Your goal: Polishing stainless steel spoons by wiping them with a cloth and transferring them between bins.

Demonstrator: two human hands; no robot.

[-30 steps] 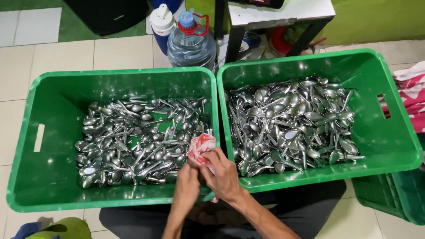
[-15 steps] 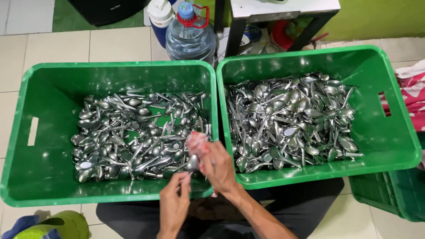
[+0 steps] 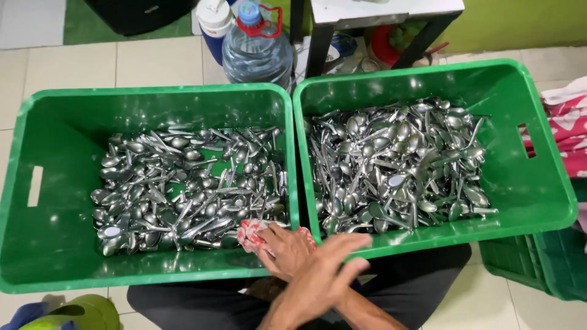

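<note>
Spoons fill both green crates point(image 3: 287, 159), so progress cannot be judged; the crossed left hand point(image 3: 321, 278) and right hand point(image 3: 284, 250) hold a red-and-white cloth point(image 3: 252, 235) at the near rims.

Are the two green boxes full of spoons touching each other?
Touching. In the head view, the left green box and the right green box sit side by side, their rims pressed together down the middle with no floor showing between them.
</note>
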